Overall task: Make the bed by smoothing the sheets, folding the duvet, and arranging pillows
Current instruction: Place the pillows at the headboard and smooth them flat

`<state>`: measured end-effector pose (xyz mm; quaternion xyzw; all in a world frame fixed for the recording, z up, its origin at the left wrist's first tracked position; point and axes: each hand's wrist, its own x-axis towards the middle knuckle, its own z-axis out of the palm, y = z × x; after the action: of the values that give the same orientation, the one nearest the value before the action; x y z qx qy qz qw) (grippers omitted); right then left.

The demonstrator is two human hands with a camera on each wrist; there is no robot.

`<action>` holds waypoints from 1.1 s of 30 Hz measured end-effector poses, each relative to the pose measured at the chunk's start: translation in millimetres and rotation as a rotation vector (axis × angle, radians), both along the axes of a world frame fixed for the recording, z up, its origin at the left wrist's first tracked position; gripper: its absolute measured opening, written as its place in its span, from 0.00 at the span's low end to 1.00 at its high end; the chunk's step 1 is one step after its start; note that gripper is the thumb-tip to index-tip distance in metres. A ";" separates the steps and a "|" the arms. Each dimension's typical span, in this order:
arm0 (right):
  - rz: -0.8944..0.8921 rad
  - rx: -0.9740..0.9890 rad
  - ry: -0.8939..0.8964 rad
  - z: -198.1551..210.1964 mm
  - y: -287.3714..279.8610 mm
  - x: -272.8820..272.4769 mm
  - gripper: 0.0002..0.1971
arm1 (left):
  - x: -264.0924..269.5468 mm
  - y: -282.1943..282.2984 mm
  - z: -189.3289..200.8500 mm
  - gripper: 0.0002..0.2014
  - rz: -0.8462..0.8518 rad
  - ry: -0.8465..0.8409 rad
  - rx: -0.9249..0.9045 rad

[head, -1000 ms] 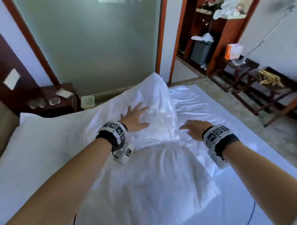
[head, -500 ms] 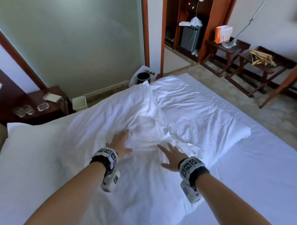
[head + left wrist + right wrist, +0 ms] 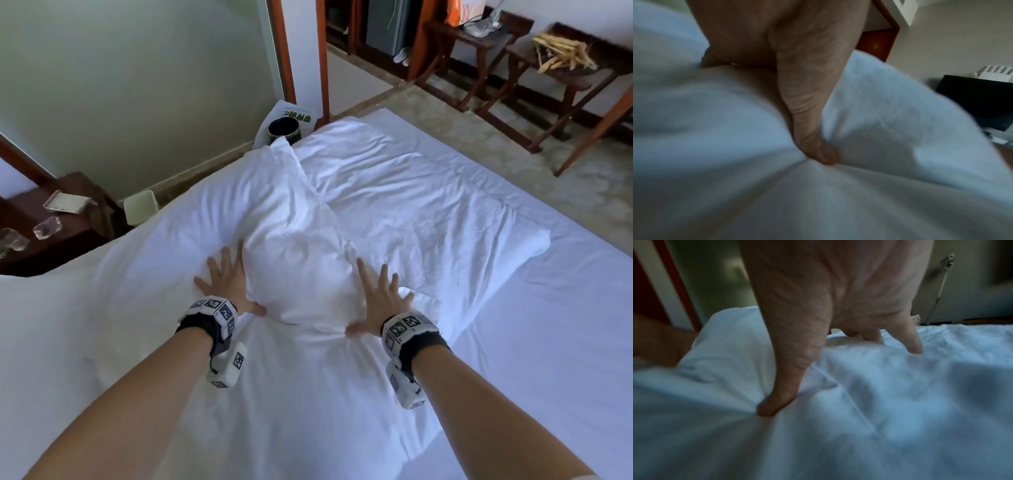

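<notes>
The left hand (image 3: 224, 286) lies flat with its fingers spread on the white duvet (image 3: 394, 212), pressing down just beside a raised hump of the cloth; its thumb (image 3: 816, 151) digs into a crease at the hump's base. The right hand (image 3: 378, 301) does the same on the other side, palm down, fingers straight and fanned, thumb (image 3: 777, 404) sunk into the fabric. Neither hand grasps anything; both are released and simply push.

The duvet is folded over on itself across the middle of the bed (image 3: 565, 325), with the puffed ridge running away from the person between the two hands. To flatten it well, I would keep the palms low and sweep them outward and away from the ridge, letting the trapped air escape toward the far edge instead of squeezing it into a taller hump. Even pressure from both sides should keep the fold line straight.

A pillow (image 3: 44, 308) lies at the left, touching the duvet. Beyond the bed stands a dark nightstand (image 3: 68, 236) with glasses on it, a black bin (image 3: 284, 129) by the frosted glass wall, and wooden benches (image 3: 561, 78) on the pale floor at the right.
</notes>
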<state>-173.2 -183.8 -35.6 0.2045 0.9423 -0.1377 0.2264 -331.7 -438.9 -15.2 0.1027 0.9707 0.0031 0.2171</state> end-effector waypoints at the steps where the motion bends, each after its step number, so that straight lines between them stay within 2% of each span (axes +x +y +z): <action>1: -0.027 -0.051 -0.009 -9.8 4.4 -4.7 0.77 | -5.0 2.3 -16.5 0.79 -0.004 0.004 -0.056; 3: -0.031 -0.144 0.022 -32.6 5.8 -12.4 0.77 | -11.9 -2.0 -47.2 0.75 0.013 0.047 -0.103; 4: -0.014 -0.169 0.047 -42.2 3.2 -15.8 0.76 | -13.7 -5.6 -56.6 0.70 0.025 0.072 -0.094; 5: 0.006 -0.189 0.060 -49.2 -1.2 -19.2 0.74 | -15.8 -9.1 -63.3 0.61 0.032 0.086 -0.080; 6: 0.026 -0.216 0.065 -54.1 -6.6 -22.8 0.71 | -18.3 -13.5 -67.0 0.46 0.043 0.088 -0.050; 7: 0.046 -0.240 0.067 -56.2 -11.9 -26.7 0.66 | -20.0 -17.0 -65.2 0.31 0.068 0.058 -0.044; 8: 0.067 -0.253 0.065 -55.7 -16.8 -32.0 0.58 | -20.4 -19.7 -60.8 0.20 0.092 0.010 -0.076; 10: 0.113 -0.249 0.057 -46.8 -25.4 -43.0 0.44 | -18.5 -27.8 -46.2 0.15 0.086 0.002 -0.162; 12: 0.175 -0.240 0.088 -30.9 -38.2 -58.0 0.37 | -19.1 -41.2 -19.2 0.14 0.078 0.076 -0.170; 14: 0.256 -0.240 0.140 -11.2 -57.9 -78.2 0.35 | -26.1 -63.2 14.7 0.14 0.115 0.156 -0.158; 16: 0.321 -0.263 0.199 13.1 -85.3 -104.6 0.33 | -38.4 -96.7 51.7 0.13 0.180 0.223 -0.232; 19: 0.397 -0.374 0.291 50.4 -132.9 -145.4 0.31 | -53.4 -164.1 103.3 0.13 0.324 0.316 -0.331; 21: 0.414 -0.488 0.284 71.8 -153.5 -159.9 0.32 | -59.0 -204.2 121.2 0.14 0.424 0.341 -0.317; 23: 0.370 -0.561 0.211 71.9 -154.1 -162.6 0.32 | -59.9 -218.3 118.6 0.14 0.442 0.326 -0.234; 25: 0.264 -0.552 0.085 55.0 -130.9 -152.0 0.36 | -58.4 -201.3 98.5 0.18 0.360 0.263 -0.135; 29: 0.055 -0.300 -0.214 6.8 -53.3 -99.3 0.55 | -45.5 -105.6 55.7 0.42 0.230 0.049 -0.043; 31: 0.088 -0.211 -0.303 -7.4 -31.1 -68.2 0.62 | -35.2 -62.9 46.3 0.53 0.162 -0.057 0.019; 33: 0.120 -0.203 -0.348 -15.3 -27.2 -50.5 0.68 | -26.8 -41.4 38.7 0.57 0.096 -0.089 0.037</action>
<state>-223.8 -211.0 -50.9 0.1452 0.8808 -0.1807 0.4130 -358.6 -480.3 23.4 0.0596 0.9638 0.0360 0.2575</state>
